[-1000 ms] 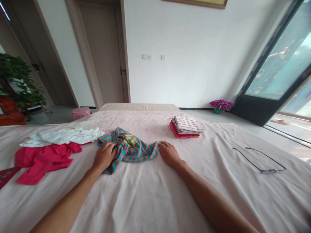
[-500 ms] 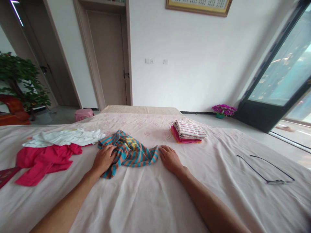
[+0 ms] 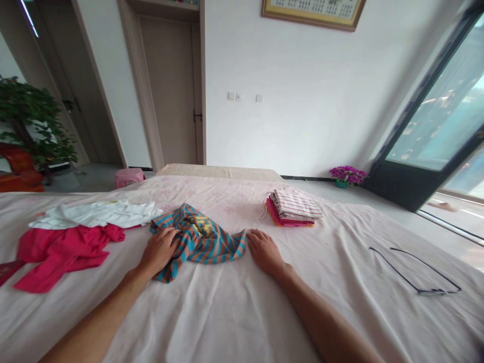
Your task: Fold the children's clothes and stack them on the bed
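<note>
A crumpled shirt [image 3: 215, 242] with teal and brown stripes and a yellow print lies in the middle of the bed. My left hand [image 3: 162, 248] rests on its left side, palm down, the fingers laid out over the cloth. On the sheet at the shirt's right end, my right hand [image 3: 264, 249] lies flat with its fingertips close to the hem; whether they touch it I cannot tell. Both hands look open.
A white garment [image 3: 94, 214] and a crimson garment [image 3: 68, 252] lie loosely at the left. Beyond my right hand is a stack of folded clothes [image 3: 295, 206], striped on top. Eyeglasses [image 3: 434, 291] rest on the bed sheet [image 3: 227, 317] at the right.
</note>
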